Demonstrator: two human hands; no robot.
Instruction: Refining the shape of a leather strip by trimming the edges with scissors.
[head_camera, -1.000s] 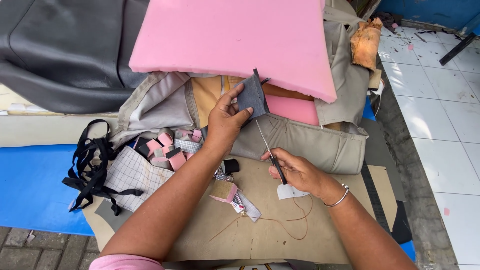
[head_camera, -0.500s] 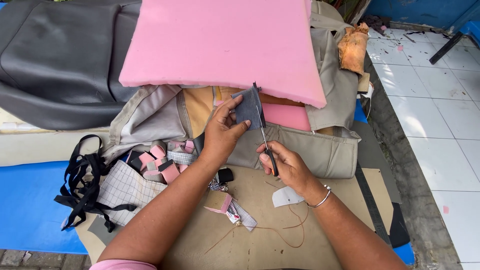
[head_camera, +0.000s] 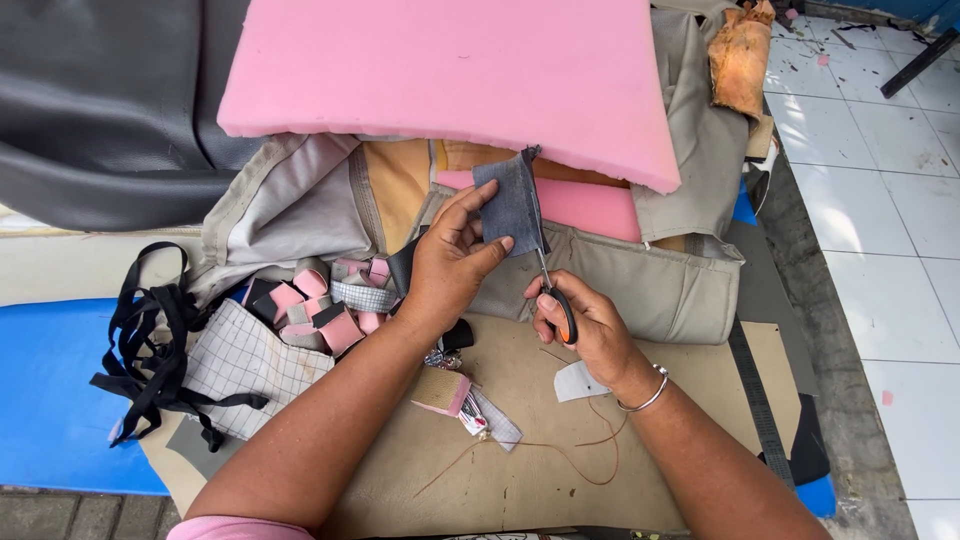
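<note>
The step in hand was a scissor cut through a small grey fabric patch (head_camera: 510, 205). The left hand (head_camera: 450, 265) held the patch upright above the tan seat cover (head_camera: 640, 280), thumb on its near face and fingers closed behind it, just below the front edge of the pink foam slab (head_camera: 450, 70). The right hand (head_camera: 580, 320) gripped orange-handled scissors (head_camera: 552, 285), fingers closed through the loops, with the blades running up along the patch's right edge — whether the blades were parted or shut could not be told from this view.

On the worktop (head_camera: 520, 470) lay a pale cut-off piece (head_camera: 578, 382) just beside the right wrist, a loose reddish thread (head_camera: 590, 450), and a small foam-backed block (head_camera: 442, 390). To the left sat a heap of pink and grey offcuts (head_camera: 320, 300), a checked cloth (head_camera: 240, 360) and a tangle of black straps (head_camera: 150, 350).

Judgement: the trim appeared part-way done. The next move would call for the patch to be kept taut and the left thumb clear of the blade line — the margin there looked slim.
</note>
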